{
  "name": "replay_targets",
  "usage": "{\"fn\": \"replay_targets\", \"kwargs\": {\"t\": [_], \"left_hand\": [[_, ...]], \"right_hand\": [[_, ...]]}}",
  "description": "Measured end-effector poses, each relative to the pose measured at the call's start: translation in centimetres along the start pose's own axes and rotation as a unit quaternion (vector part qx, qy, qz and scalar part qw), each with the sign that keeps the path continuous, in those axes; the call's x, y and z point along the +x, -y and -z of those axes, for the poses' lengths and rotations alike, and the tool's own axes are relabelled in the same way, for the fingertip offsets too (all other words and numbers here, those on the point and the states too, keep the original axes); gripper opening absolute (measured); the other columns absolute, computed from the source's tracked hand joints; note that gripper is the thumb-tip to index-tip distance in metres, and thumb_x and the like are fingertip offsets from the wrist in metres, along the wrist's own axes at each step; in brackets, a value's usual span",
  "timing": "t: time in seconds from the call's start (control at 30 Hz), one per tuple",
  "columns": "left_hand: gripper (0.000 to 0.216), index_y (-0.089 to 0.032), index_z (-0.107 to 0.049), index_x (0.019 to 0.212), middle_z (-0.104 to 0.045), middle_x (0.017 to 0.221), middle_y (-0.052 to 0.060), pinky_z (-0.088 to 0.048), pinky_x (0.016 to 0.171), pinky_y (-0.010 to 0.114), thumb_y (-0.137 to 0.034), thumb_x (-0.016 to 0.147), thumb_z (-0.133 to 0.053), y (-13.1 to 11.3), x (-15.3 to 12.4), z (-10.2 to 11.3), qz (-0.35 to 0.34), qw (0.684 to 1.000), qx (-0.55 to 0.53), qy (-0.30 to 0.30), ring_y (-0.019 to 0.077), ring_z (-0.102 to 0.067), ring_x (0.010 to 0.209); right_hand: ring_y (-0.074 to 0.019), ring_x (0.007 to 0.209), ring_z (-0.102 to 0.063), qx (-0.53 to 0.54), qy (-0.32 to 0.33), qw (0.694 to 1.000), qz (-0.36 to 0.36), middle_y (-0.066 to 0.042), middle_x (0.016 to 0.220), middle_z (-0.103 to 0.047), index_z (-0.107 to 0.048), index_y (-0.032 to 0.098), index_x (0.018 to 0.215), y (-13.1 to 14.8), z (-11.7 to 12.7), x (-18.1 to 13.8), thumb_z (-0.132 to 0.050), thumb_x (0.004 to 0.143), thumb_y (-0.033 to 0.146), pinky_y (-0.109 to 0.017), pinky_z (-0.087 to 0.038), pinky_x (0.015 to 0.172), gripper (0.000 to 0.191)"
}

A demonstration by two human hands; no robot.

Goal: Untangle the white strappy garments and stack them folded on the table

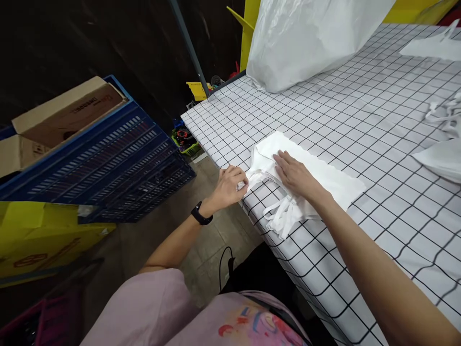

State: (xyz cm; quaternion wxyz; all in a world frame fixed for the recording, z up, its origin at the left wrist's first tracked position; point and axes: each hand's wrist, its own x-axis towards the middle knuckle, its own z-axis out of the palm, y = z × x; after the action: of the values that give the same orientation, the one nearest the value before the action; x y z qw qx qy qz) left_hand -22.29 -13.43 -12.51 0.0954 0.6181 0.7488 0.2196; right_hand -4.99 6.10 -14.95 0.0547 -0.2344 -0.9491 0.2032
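A folded white cloth piece [324,175] with loose ties lies near the edge of a table covered in a black-and-white grid sheet [360,110]. My right hand [293,170] lies flat on the cloth, fingers stretched out, pressing it down. My left hand [230,185], with a black band on its wrist, is at the table's edge, fingers pinched on the cloth's left end. White ties [283,216] hang from the cloth toward the table's front edge.
A big white plastic bag [306,38] stands at the table's far end. More white cloth pieces [441,154] lie at the right. Left of the table are a blue crate [108,163], cardboard boxes [68,113] and a yellow box [39,240].
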Motion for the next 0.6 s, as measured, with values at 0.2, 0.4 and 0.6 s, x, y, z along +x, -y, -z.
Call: {"fn": "replay_targets", "kwargs": {"t": [0.2,0.4,0.6], "left_hand": [[0.007,-0.023,-0.064,0.086,-0.073,0.094,0.002,-0.04,0.095,0.04,-0.018,0.089,-0.06,0.5,0.5,1.8,0.005,0.998,-0.045,-0.051,0.0222,-0.063,0.102],[0.02,-0.022,-0.069,0.087,-0.069,0.092,0.003,-0.037,0.094,0.042,-0.041,0.091,-0.069,1.2,0.7,3.5,-0.039,0.992,0.06,0.1,0.026,-0.059,0.103],[0.034,-0.017,-0.065,0.127,-0.067,0.132,0.01,-0.039,0.098,0.041,-0.014,0.101,-0.042,-1.2,5.2,0.5,-0.101,0.99,0.097,-0.012,0.0252,-0.056,0.121]], "right_hand": [[-0.0317,0.16,-0.022,-0.025,0.021,0.999,-0.027,-0.018,0.171,-0.026,-0.027,0.005,0.164,0.8,-0.3,-0.5,-0.02,0.108,0.042,-0.053,-0.025,0.129,0.068],[-0.0295,0.159,-0.024,-0.045,-0.001,0.999,-0.013,-0.017,0.17,-0.028,-0.027,0.009,0.165,0.8,-0.8,-0.8,-0.021,0.108,0.04,-0.054,-0.027,0.128,0.065],[-0.0304,0.158,-0.028,-0.072,-0.018,0.997,-0.013,-0.019,0.169,-0.032,-0.03,0.006,0.163,1.0,-1.1,-0.6,-0.024,0.107,0.035,-0.053,-0.03,0.127,0.063]]}}
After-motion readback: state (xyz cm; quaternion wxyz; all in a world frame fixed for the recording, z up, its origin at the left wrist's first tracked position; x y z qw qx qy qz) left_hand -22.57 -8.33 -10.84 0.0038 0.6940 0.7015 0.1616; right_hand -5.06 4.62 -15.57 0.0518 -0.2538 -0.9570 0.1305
